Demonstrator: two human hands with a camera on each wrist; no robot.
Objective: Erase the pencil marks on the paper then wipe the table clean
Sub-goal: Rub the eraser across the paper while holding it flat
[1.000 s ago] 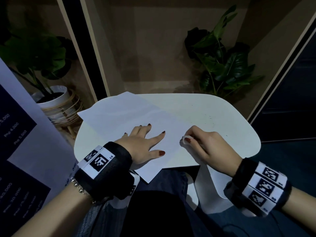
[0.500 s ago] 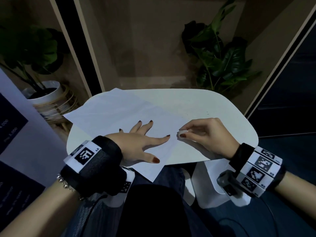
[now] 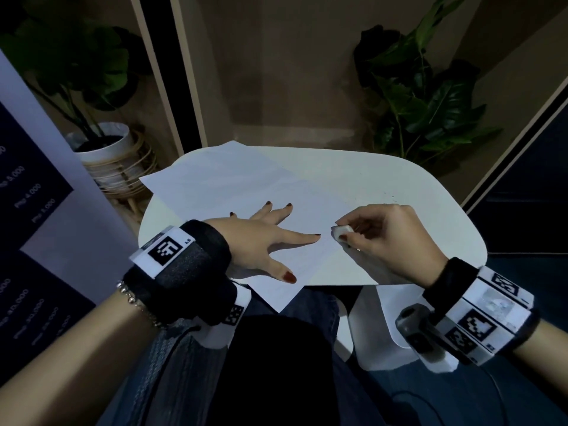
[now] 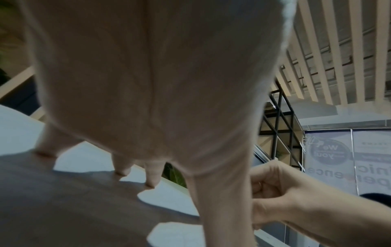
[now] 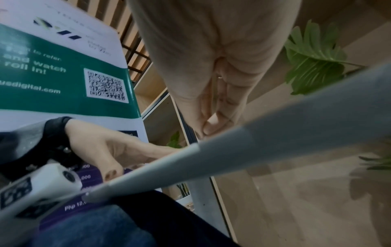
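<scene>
A white sheet of paper (image 3: 233,192) lies slanted across the small white table (image 3: 384,179), its near corner hanging over the front edge. My left hand (image 3: 264,238) lies flat on the paper with fingers spread, pressing it down; the left wrist view shows its fingertips (image 4: 122,172) on the sheet. My right hand (image 3: 387,235) pinches a small white eraser (image 3: 340,231) between thumb and fingers at the paper's right edge, just beyond the left index fingertip. Faint pencil lines show on the paper near the eraser.
Dark specks (image 3: 393,198) lie on the table's right part. Potted plants stand behind the table at left (image 3: 101,139) and right (image 3: 430,96). A printed banner (image 3: 37,210) stands at the left. My knees are under the table's front edge.
My right hand with the eraser has lifted and drawn a little to the right of the paper's edge. The left hand stays flat on the paper.
</scene>
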